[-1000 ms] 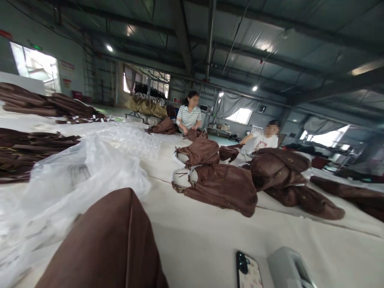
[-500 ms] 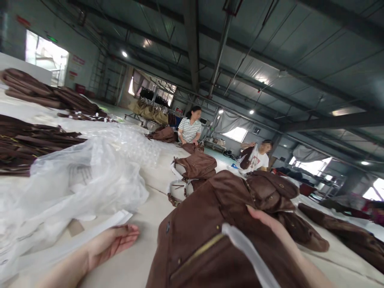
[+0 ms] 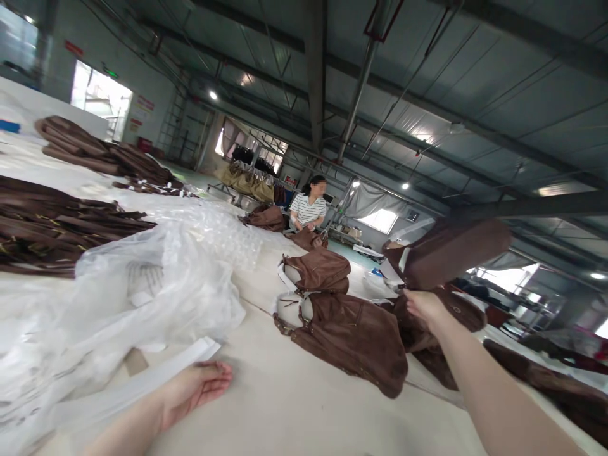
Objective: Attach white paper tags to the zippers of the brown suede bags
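Note:
My right hand (image 3: pixel 426 308) is stretched forward over the table, fingers closed at the lower edge of a brown leather bag (image 3: pixel 456 253). That bag is in the air, tilted and smeared by motion, so the exact grip is hard to see. Below and left of it another brown bag (image 3: pixel 356 339) lies flat, its handle wrapped in white. A second bag (image 3: pixel 320 269) with a wrapped handle lies just behind. My left hand (image 3: pixel 202 386) is palm-up above the table, fingers loosely curled and apart from the thumb, holding nothing. Beside it is a white strip (image 3: pixel 190 358).
Crumpled clear plastic (image 3: pixel 166 285) covers the table's left side. Brown straps (image 3: pixel 57 231) and folded brown pieces (image 3: pixel 90 149) are piled beyond it. More brown bags (image 3: pixel 439 367) lie at right. A person in a striped shirt (image 3: pixel 308 208) handles a bag across the table.
My right hand has carried the brown bag from in front of me up and away to the right, uncovering the bag lying beneath. My left hand stays nearly where it was.

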`<state>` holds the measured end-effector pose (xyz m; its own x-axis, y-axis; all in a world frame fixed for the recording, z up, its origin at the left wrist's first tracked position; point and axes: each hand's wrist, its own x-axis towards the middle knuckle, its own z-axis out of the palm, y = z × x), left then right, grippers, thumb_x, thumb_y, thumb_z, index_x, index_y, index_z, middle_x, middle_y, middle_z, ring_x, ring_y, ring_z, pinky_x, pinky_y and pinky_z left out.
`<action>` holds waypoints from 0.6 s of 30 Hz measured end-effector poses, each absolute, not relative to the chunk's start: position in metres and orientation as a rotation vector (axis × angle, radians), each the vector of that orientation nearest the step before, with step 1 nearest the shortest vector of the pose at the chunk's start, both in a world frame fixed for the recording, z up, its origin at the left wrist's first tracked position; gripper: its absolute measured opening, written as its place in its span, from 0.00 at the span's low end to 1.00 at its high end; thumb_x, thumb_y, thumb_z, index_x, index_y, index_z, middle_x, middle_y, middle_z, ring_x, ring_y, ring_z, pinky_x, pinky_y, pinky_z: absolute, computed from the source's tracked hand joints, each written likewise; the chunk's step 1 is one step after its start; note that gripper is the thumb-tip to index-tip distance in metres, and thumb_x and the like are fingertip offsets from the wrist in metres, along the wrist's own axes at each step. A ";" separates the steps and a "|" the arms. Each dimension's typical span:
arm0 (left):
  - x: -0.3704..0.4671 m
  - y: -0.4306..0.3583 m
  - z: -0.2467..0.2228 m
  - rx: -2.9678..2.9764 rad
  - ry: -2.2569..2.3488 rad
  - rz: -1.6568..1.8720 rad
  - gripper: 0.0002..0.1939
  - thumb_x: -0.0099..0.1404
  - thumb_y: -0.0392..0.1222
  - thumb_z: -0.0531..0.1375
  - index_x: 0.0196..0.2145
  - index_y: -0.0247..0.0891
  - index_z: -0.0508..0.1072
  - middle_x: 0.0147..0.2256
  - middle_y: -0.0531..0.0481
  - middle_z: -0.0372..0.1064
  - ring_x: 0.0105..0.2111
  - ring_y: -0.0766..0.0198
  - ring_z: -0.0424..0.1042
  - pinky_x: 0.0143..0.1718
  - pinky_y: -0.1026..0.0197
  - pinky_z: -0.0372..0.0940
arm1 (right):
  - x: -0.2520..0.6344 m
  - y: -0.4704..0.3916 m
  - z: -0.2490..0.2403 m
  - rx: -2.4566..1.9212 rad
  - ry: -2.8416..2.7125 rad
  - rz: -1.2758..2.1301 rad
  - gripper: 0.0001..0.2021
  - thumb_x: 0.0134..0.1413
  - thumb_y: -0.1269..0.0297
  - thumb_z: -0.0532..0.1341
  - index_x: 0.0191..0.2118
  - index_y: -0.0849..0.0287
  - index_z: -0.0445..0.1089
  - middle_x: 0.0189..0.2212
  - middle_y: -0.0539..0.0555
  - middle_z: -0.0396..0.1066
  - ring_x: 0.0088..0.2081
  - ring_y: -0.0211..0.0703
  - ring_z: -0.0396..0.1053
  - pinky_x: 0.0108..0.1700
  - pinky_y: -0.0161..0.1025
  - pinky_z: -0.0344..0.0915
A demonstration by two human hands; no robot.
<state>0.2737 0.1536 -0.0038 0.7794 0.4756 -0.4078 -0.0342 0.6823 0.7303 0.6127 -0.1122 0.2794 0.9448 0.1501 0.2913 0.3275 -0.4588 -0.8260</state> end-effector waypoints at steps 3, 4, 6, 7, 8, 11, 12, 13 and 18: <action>0.274 0.154 -0.004 0.777 0.625 0.313 0.04 0.54 0.29 0.65 0.25 0.33 0.74 0.27 0.46 0.75 0.26 0.64 0.75 0.30 0.69 0.71 | 0.613 -0.109 0.223 -2.065 -0.393 0.033 0.05 0.43 0.68 0.67 0.26 0.64 0.72 0.25 0.56 0.72 0.30 0.43 0.72 0.33 0.37 0.70; 0.274 0.154 -0.004 0.779 0.619 0.309 0.03 0.54 0.29 0.65 0.25 0.33 0.74 0.27 0.46 0.75 0.26 0.64 0.75 0.30 0.69 0.71 | 0.611 -0.108 0.208 -2.071 -0.402 0.098 0.06 0.43 0.68 0.68 0.26 0.64 0.73 0.24 0.56 0.72 0.29 0.42 0.71 0.33 0.36 0.69; 0.274 0.155 -0.004 0.781 0.603 0.296 0.03 0.53 0.29 0.66 0.26 0.33 0.75 0.28 0.46 0.75 0.26 0.65 0.75 0.31 0.69 0.71 | 0.606 -0.108 0.182 -2.083 -0.412 0.215 0.06 0.43 0.68 0.68 0.25 0.65 0.73 0.24 0.56 0.72 0.28 0.40 0.70 0.31 0.34 0.67; 0.274 0.155 -0.004 0.779 0.598 0.289 0.04 0.53 0.29 0.66 0.26 0.33 0.75 0.28 0.46 0.75 0.26 0.65 0.75 0.31 0.69 0.71 | 0.603 -0.107 0.171 -2.086 -0.417 0.274 0.07 0.43 0.67 0.68 0.25 0.66 0.73 0.23 0.56 0.73 0.27 0.39 0.70 0.30 0.33 0.67; 0.274 0.155 -0.005 0.776 0.596 0.285 0.04 0.53 0.29 0.66 0.26 0.33 0.75 0.28 0.46 0.75 0.27 0.65 0.75 0.32 0.68 0.71 | 0.600 -0.105 0.160 -2.084 -0.424 0.333 0.07 0.44 0.67 0.68 0.24 0.66 0.73 0.23 0.56 0.73 0.26 0.39 0.70 0.29 0.32 0.66; 0.274 0.156 -0.008 0.767 0.599 0.291 0.04 0.53 0.28 0.65 0.27 0.32 0.74 0.28 0.46 0.75 0.27 0.65 0.75 0.32 0.68 0.70 | 0.587 -0.097 0.131 -2.043 -0.427 0.498 0.10 0.46 0.64 0.68 0.24 0.67 0.72 0.24 0.58 0.74 0.25 0.38 0.70 0.27 0.31 0.66; 0.274 0.157 -0.009 0.767 0.596 0.291 0.04 0.53 0.28 0.65 0.27 0.32 0.74 0.29 0.46 0.75 0.27 0.65 0.75 0.32 0.68 0.70 | 0.582 -0.093 0.122 -2.017 -0.419 0.550 0.11 0.46 0.63 0.68 0.26 0.68 0.72 0.25 0.59 0.74 0.25 0.38 0.71 0.27 0.31 0.66; 0.275 0.158 -0.011 0.771 0.590 0.290 0.04 0.53 0.28 0.65 0.27 0.32 0.74 0.29 0.46 0.75 0.27 0.65 0.75 0.32 0.69 0.70 | 0.578 -0.088 0.113 -1.983 -0.404 0.602 0.12 0.47 0.61 0.67 0.27 0.68 0.72 0.27 0.61 0.75 0.26 0.39 0.72 0.28 0.32 0.67; 0.276 0.161 -0.015 0.794 0.544 0.269 0.03 0.54 0.31 0.65 0.28 0.32 0.74 0.29 0.47 0.75 0.28 0.66 0.74 0.33 0.68 0.69 | 0.571 -0.058 0.069 -1.741 -0.214 0.806 0.18 0.55 0.53 0.60 0.34 0.68 0.69 0.33 0.66 0.74 0.36 0.47 0.75 0.38 0.38 0.73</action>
<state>0.2755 0.1610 -0.0154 0.8307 0.4247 -0.3600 -0.0272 0.6767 0.7357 0.5715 -0.0580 0.0685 0.7480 0.5256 -0.4052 -0.2557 -0.3352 -0.9068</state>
